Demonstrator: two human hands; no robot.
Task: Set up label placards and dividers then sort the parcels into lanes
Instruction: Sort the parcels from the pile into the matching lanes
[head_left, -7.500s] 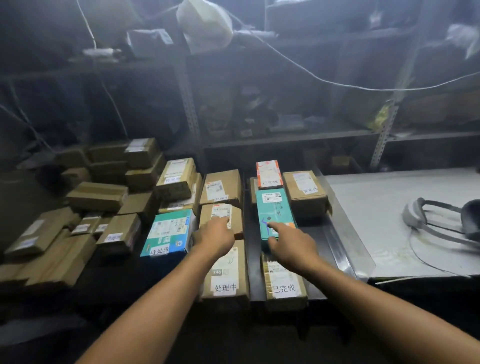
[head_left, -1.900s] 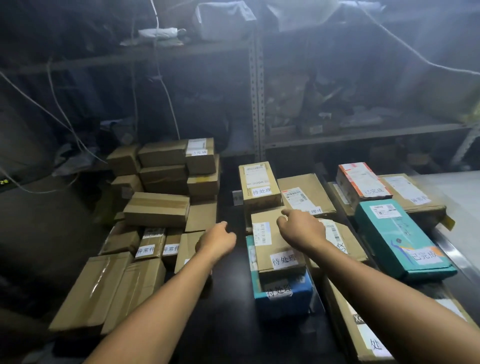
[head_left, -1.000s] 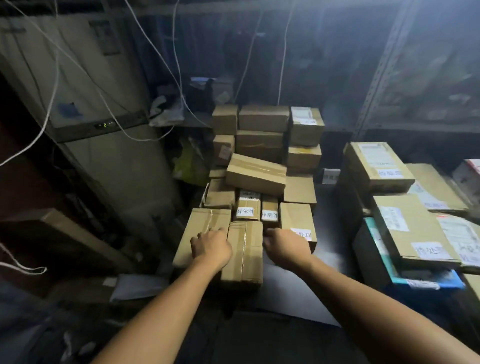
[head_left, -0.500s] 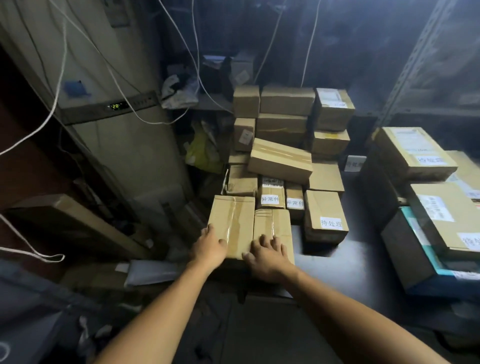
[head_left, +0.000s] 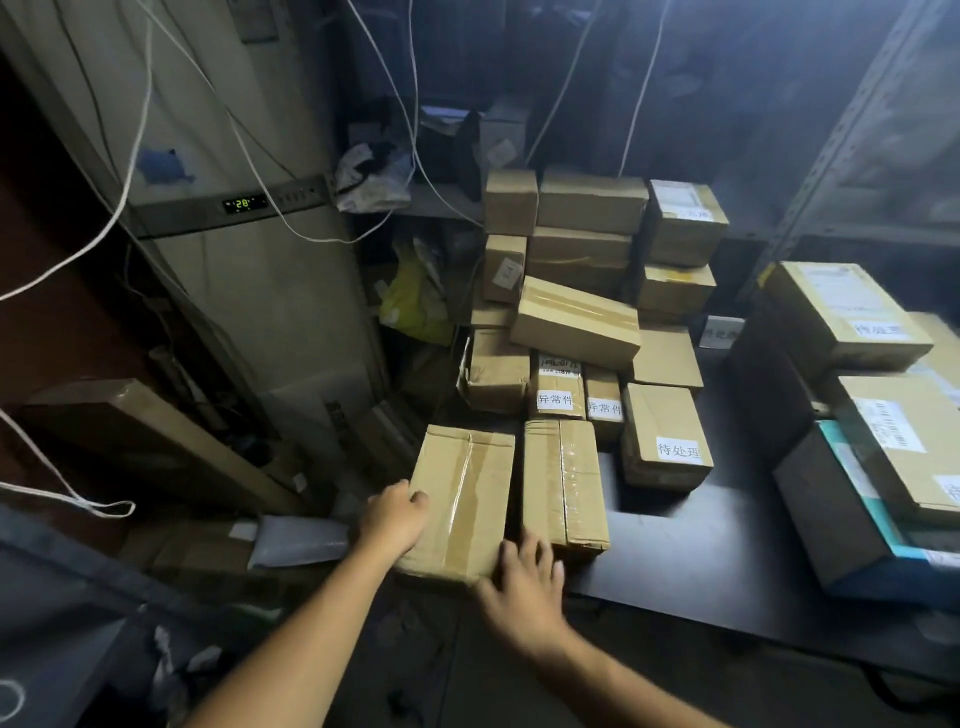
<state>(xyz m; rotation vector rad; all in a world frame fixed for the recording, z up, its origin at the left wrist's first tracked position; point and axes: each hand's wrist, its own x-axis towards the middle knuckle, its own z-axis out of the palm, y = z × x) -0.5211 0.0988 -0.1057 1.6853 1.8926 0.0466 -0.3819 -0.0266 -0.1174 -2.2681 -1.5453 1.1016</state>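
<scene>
Gripping the left long edge of the taped parcel (head_left: 462, 499), the left hand (head_left: 394, 514) curls its fingers over that side. The right hand (head_left: 524, 587) lies open, fingers straight and spread, its tips at the parcel's near right corner, just by the narrow gap that parts it from the neighbouring parcel (head_left: 563, 480). Both boxes lie flat at the near left corner of the dark table (head_left: 701, 561), side by side and almost touching, with their long axes running away from the person and leaning a little to the right at the far end. The taped parcel therefore lies straight ahead of both hands. The left hand has a hold on it, and the right has only its near end within reach, since the neighbour crowds the right long side. Judging from this, the step in hand is lifting this box out to sort it. The right hand would probably need to take the near end or work into the gap. Just beyond stand two small boxes labelled 异常件 (head_left: 556, 400), and to their right a box labelled 待处理 (head_left: 665, 441). The taped parcel's top shows no label.
</scene>
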